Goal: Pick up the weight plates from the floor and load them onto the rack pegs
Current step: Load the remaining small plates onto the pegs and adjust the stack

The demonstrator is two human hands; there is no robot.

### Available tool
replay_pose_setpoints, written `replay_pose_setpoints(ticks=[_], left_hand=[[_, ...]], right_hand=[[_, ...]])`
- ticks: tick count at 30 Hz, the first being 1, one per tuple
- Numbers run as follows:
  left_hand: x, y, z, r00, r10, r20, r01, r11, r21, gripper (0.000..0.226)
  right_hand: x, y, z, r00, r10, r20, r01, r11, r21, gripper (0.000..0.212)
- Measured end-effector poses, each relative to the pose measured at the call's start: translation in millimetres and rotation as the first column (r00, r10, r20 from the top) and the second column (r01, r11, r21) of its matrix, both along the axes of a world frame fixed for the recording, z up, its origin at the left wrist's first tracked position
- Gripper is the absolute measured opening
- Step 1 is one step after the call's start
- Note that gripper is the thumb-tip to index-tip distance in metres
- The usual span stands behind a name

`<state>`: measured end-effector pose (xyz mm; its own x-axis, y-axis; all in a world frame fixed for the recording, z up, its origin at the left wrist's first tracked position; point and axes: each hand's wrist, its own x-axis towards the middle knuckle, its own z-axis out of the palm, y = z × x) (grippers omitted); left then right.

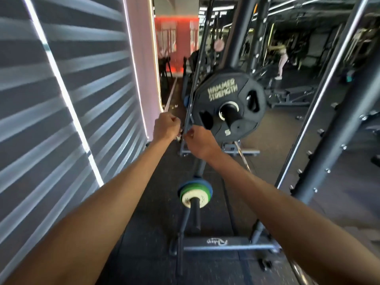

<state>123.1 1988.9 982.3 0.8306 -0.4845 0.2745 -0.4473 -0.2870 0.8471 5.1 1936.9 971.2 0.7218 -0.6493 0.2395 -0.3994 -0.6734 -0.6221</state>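
A big black "Hammer Strength" weight plate (228, 103) hangs on a rack peg (233, 117) at chest height. Lower down, a second peg (196, 214) carries small blue, green and white plates (194, 194). Both my arms reach forward to a thin slanted steel bar (195, 79) just left of the black plate. My left hand (166, 126) is a closed fist beside the bar. My right hand (198, 142) pinches at the bar from the right, close to the plate's lower left edge. Something small and pale sits between the hands; I cannot tell what it is.
A striped wall with light strips (67, 112) runs close along the left. The rack's base frame (226, 243) lies on the dark rubber floor. Chrome and black uprights (320, 112) stand on the right. A person (281, 58) exercises far back among benches.
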Motion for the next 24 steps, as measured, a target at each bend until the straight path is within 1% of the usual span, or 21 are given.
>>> replay_pose_setpoints(ticks=[2,5,7,8,10,12,14,16,18,19,20,22,24], left_hand=[[-2,0,29,1.0,-0.024,0.001,0.023,0.996,-0.081,0.013],[-16,-9,57,0.998,-0.052,0.034,0.057,0.986,-0.156,0.011],[-30,-19,63,0.994,-0.076,0.077,0.087,0.984,-0.153,0.011],[-36,-26,61,0.992,-0.097,0.086,0.108,0.984,-0.138,0.018],[-40,-41,50,0.989,-0.114,0.092,0.123,0.988,-0.098,0.043],[-40,-57,41,0.989,-0.114,0.091,0.123,0.987,-0.105,0.058],[-41,-71,35,0.993,-0.104,0.054,0.109,0.987,-0.115,0.067],[-40,-82,29,0.996,-0.091,0.019,0.092,0.99,-0.11,0.078],[-39,-91,24,0.997,-0.081,0.013,0.082,0.986,-0.142,0.083],[-38,-95,22,0.997,-0.079,0.015,0.08,0.983,-0.168,0.08],[-40,-95,23,0.997,-0.072,0.023,0.075,0.979,-0.191,0.075],[-42,-98,24,0.997,-0.058,0.059,0.07,0.972,-0.222,0.066],[-41,-102,20,0.994,-0.056,0.089,0.077,0.963,-0.256,0.059]], right_hand=[[-12,4,36,0.994,-0.003,0.108,0.006,1.0,-0.027,0.028],[-33,-3,75,0.97,-0.032,0.242,0.052,0.996,-0.078,0.028],[-47,-18,91,0.943,-0.071,0.324,0.111,0.988,-0.106,0.025],[-54,-28,95,0.929,-0.084,0.362,0.135,0.983,-0.12,0.023],[-68,-50,96,0.901,-0.11,0.419,0.185,0.973,-0.141,0.021],[-80,-77,90,0.872,-0.157,0.464,0.247,0.959,-0.141,0.018],[-91,-105,79,0.857,-0.22,0.465,0.32,0.936,-0.148,0.021],[-95,-131,68,0.863,-0.321,0.39,0.415,0.891,-0.183,0.038],[-97,-151,60,0.871,-0.389,0.301,0.446,0.883,-0.149,0.055],[-95,-158,56,0.886,-0.38,0.267,0.419,0.902,-0.107,0.058],[-93,-164,54,0.908,-0.336,0.249,0.361,0.931,-0.061,0.06],[-87,-169,49,0.938,-0.234,0.255,0.233,0.972,0.032,0.062],[-83,-171,42,0.942,-0.19,0.277,0.187,0.982,0.037,0.068]])
